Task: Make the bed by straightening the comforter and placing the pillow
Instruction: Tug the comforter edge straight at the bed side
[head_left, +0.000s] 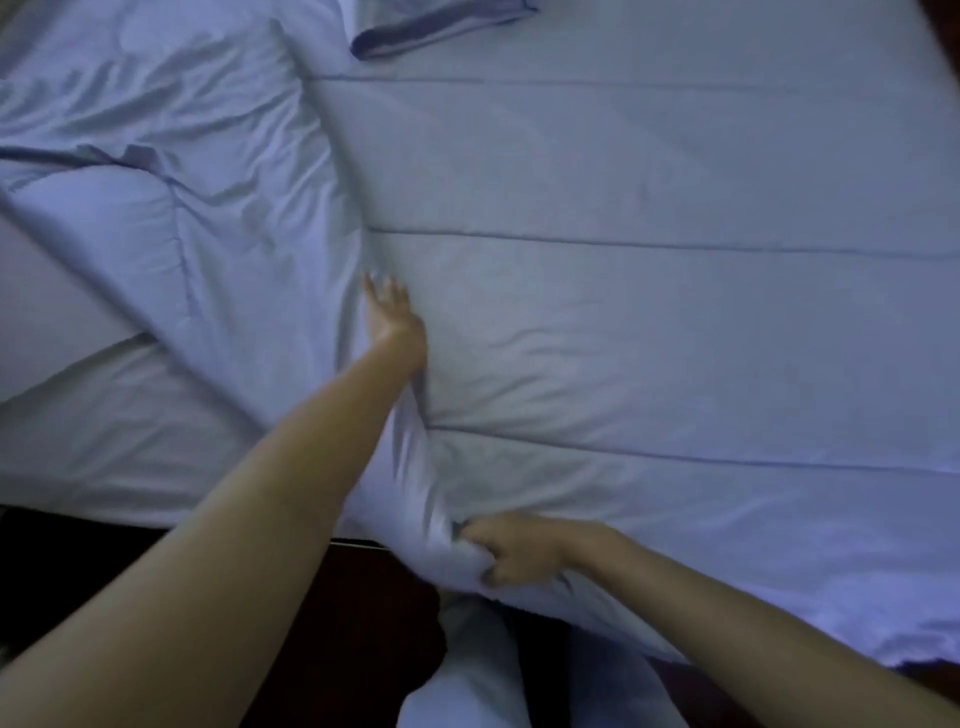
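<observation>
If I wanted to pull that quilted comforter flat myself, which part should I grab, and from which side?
Probably the comforter is best gripped at its near corner, from the bedside, where the right hand already bunches the cloth. Its edge runs away from there, and the left hand lies flat along it, fingers straight.

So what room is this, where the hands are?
Most likely a bedroom. A bed fills the view, covered by a pale blue quilted comforter, with a pillow lying at the left. The left hand lies flat on the comforter, and the right hand grips its edge by the bedside.
</observation>
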